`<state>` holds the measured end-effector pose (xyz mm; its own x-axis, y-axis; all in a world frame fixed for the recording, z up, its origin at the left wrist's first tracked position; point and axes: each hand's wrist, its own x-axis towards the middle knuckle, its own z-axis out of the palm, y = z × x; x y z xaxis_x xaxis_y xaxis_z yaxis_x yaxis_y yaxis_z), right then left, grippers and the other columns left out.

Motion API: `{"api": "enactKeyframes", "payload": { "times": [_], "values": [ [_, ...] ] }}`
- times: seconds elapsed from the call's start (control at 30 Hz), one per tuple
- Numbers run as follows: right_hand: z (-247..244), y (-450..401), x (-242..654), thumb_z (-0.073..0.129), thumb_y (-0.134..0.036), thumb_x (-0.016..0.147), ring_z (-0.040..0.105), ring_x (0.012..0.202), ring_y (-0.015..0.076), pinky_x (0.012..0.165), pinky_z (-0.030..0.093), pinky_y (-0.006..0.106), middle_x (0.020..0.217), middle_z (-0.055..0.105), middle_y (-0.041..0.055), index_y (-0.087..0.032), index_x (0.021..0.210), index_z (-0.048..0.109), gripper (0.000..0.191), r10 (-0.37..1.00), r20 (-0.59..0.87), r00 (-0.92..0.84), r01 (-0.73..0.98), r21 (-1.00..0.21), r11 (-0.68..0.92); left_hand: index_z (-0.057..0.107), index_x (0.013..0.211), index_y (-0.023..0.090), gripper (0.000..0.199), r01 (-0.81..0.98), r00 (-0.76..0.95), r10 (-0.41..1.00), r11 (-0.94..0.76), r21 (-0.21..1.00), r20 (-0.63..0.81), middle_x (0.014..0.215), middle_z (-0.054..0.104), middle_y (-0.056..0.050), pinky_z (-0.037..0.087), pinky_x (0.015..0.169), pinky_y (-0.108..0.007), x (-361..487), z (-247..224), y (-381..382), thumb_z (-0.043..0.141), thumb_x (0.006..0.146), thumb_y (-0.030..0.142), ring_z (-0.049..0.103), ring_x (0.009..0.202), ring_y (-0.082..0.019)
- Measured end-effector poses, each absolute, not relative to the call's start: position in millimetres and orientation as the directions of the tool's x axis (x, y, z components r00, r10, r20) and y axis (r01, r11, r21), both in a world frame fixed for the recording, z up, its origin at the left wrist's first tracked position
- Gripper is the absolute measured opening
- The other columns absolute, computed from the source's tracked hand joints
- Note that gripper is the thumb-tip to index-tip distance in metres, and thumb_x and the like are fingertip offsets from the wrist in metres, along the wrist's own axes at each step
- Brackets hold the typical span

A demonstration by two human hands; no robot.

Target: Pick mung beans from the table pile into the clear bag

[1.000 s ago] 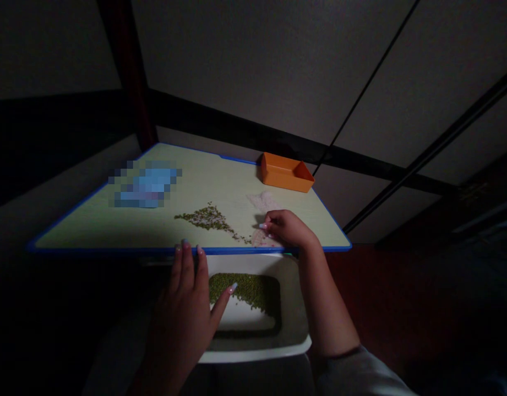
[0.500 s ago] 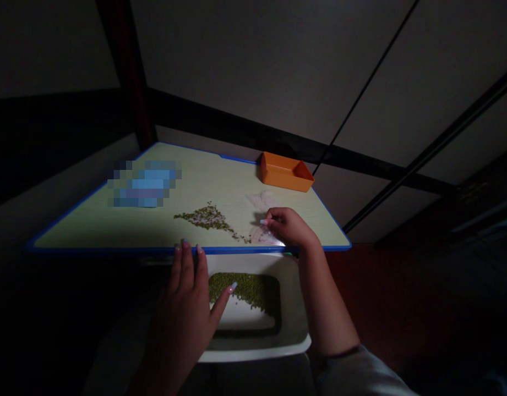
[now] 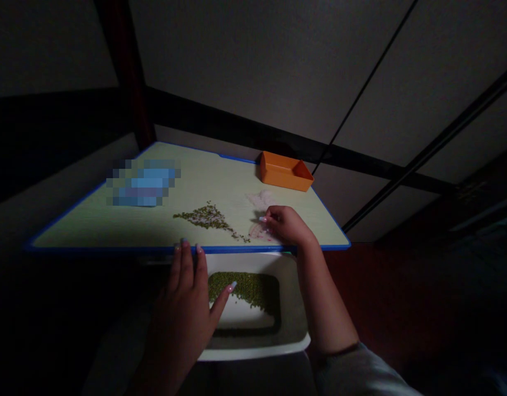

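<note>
My left hand [image 3: 189,294] is open, its fingers stretched out with their tips at the blue front edge of the table [image 3: 92,231] and the thumb over a white basin [image 3: 292,308]. Inside the basin lies a layer of small green beans [image 3: 253,289]. My right hand [image 3: 284,224] is closed in a pinch above the table's right part; what its fingertips hold, if anything, is too small to make out. Left of it, green beans mixed with pale grains [image 3: 207,216] lie in a loose spread. Behind it is a whitish pile [image 3: 260,198]. Pinkish marks [image 3: 259,231] show partly under the hand.
An orange open box [image 3: 286,171] stands at the table's back right corner. A blurred-out blue item [image 3: 148,184] lies on the left. Behind the table rise pale panels [image 3: 245,66] with dark strips. The basin sits below the front edge.
Both hands keep nearly the same pose. A bright glint below my right hand has faded. The view has shifted very slightly.
</note>
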<state>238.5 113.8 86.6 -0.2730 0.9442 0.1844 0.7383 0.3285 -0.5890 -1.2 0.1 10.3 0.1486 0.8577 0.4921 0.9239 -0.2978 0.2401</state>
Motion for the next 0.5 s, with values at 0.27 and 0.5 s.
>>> {"api": "enactKeyframes", "payload": {
  "times": [0.27,0.5],
  "values": [
    [87.2,113.1,235.5,0.056,-0.029,0.086,0.048,0.058,0.0098,0.056,0.030,0.021,0.061,0.056,-0.0009,-0.015,0.070,0.057,0.022,0.938,0.161,-0.307,0.709,-0.619,0.338,0.026,0.142,0.000,0.084,0.931,0.155,0.853,-0.294,0.215,0.499,0.152,0.021,-0.029,0.035,0.108,-0.051,-0.5,11.2,0.3,0.032,0.084,0.061,0.015,0.145,-0.037],
    [90.1,109.5,232.2,0.057,-0.030,0.085,0.049,0.056,0.0094,0.055,0.034,0.022,0.059,0.055,-0.0015,-0.015,0.069,0.056,0.022,0.935,0.100,-0.341,0.633,-0.710,0.307,0.026,0.143,0.001,0.085,0.928,0.159,0.855,-0.300,0.221,0.493,0.153,0.019,-0.029,0.034,0.109,-0.052,-1.3,11.0,0.8,0.032,0.084,0.062,0.014,0.145,-0.037]
  ]
}}
